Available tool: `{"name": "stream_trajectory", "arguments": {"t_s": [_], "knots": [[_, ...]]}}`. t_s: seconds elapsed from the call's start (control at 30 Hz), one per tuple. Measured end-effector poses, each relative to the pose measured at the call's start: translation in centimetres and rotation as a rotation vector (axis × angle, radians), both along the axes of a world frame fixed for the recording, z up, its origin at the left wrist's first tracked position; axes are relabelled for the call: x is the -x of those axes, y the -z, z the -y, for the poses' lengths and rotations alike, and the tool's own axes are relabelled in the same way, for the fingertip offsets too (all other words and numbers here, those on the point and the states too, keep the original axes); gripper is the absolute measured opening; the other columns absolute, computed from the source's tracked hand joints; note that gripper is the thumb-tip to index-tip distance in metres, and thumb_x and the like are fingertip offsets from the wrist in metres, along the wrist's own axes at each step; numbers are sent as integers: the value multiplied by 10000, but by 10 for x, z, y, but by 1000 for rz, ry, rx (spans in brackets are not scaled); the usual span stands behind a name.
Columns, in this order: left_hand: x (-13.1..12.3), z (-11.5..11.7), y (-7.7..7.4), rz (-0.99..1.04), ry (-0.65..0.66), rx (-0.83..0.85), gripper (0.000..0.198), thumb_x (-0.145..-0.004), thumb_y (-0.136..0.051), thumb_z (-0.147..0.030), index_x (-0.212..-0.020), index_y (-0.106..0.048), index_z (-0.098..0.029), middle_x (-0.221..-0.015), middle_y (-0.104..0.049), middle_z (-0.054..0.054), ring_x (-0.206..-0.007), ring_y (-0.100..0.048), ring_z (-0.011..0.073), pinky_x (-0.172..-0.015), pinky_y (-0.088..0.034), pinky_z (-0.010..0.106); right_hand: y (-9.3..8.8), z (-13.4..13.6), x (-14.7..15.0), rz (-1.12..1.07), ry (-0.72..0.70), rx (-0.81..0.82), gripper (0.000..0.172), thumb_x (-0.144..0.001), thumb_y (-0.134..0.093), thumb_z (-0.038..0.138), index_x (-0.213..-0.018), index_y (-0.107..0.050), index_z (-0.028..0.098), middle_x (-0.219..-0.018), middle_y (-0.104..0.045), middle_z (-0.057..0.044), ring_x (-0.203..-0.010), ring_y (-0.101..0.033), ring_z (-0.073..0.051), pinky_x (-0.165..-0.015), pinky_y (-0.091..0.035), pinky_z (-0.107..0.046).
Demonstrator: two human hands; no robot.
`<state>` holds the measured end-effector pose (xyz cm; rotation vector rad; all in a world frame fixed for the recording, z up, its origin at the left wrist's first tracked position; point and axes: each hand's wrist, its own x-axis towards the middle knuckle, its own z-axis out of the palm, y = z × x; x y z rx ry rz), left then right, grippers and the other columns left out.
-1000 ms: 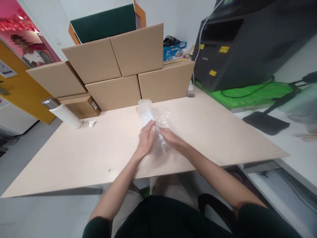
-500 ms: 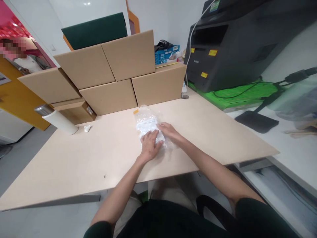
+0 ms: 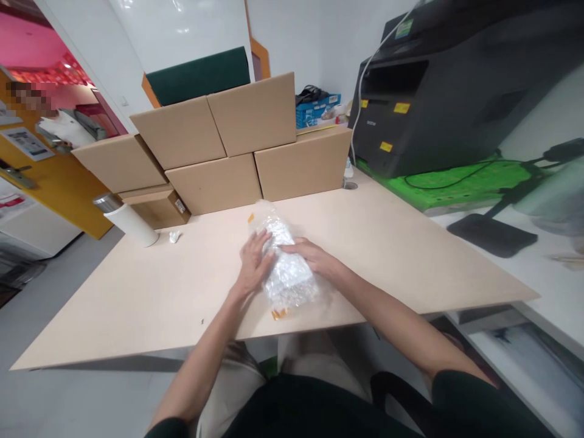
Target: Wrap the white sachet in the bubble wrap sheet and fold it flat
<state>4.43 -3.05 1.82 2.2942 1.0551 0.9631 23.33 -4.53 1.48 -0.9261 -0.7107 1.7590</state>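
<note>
The left hand lies along the left side of the packet, fingers spread, not closed round it. The packet, clear and crinkled, rests aslant on the table near its front edge, with orange tape at its near end. The right hand is at the packet's right side, one digit laid over the top; I cannot tell whether it pinches, as its other fingers are hidden. The step in hand looks like steadying or smoothing the packet, and the next move seems to call for light, even pressure from both sides, since the surface looks loose and slippery. Farther out, from the left: a person by the yellow door; a white bottle, with a white scrap just beside it; stacked boxes walling off the far side; a blue basket behind them; and a dark printer. Bottle and scrap sit well apart from the hands.
</note>
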Motion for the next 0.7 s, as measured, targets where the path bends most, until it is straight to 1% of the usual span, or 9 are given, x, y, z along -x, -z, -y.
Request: {"name": "stream_trajectory", "arguments": {"t_s": [0.07,0.1,0.17,0.23,0.3,0.4,0.47,0.57,0.7], "knots": [[17,-7,-21,-114,-54,15,561,-949,-420,-563,-1419,-523,-275,-1590,-370,52,-1529,-127,303,-1199,23,589,-6,15,-2,11,-130,-35,338,-638,-855,168,-935,-704,114,-816,-746,-80,-692,-699,-197,-694,-575,-331],[25,-9,-31,-127,-38,47,565,-941,-415,-599,-1396,-552,-294,-1585,-378,35,-1531,-119,310,-1195,49,596,-10,23,-4,27,-190,-71,357,-636,-866,195,-947,-711,113,-838,-748,-80,-707,-699,-190,-691,-569,-316],[38,-12,-45,-72,86,205,596,-913,-407,-684,-1352,-600,-330,-1547,-440,24,-1500,-243,317,-1215,-59,570,-18,35,-9,56,-276,-162,378,-633,-875,242,-952,-722,109,-858,-745,-71,-723,-693,-177,-681,-555,-288],[46,-11,-50,69,255,461,696,-862,-386,-780,-1311,-643,-314,-1460,-546,61,-1407,-425,326,-1180,-276,513,-25,43,-13,65,-303,-237,385,-627,-876,268,-947,-731,111,-863,-743,-64,-736,-689,-176,-686,-549,-283],[47,-7,-44,257,348,714,859,-791,-331,-877,-1259,-682,-247,-1331,-649,118,-1317,-530,342,-1095,-417,466,-28,45,-14,44,-272,-263,393,-614,-880,272,-947,-735,124,-868,-744,-61,-748,-691,-185,-700,-550,-297],[39,1,-26,554,289,902,1051,-720,-188,-955,-1199,-689,-165,-1185,-714,163,-1295,-547,366,-1062,-448,476,-23,37,-8,-18,-117,-222,380,-620,-877,265,-951,-727,153,-855,-744,-48,-731,-694,-188,-697,-550,-308],[30,6,-15,706,218,919,1076,-730,-139,-948,-1230,-653,-146,-1182,-708,179,-1302,-538,372,-1073,-431,513,-15,26,-1,-58,7,-170,350,-640,-865,259,-942,-718,162,-831,-742,-40,-702,-690,-184,-693,-551,-313],[15,9,-7,783,182,912,978,-799,-221,-891,-1317,-577,-142,-1247,-675,185,-1305,-536,360,-1096,-409,527,-5,12,7,-85,137,-123,325,-646,-859,247,-918,-701,166,-796,-738,-36,-676,-682,-185,-688,-556,-320],[17,-3,-9,791,92,825,942,-845,-177,-848,-1425,-478,-170,-1391,-586,169,-1342,-506,337,-1096,-424,495,-16,16,8,-25,37,-249,373,-658,-856,274,-977,-688,177,-851,-739,-39,-762,-695,-200,-746,-560,-340]]}}
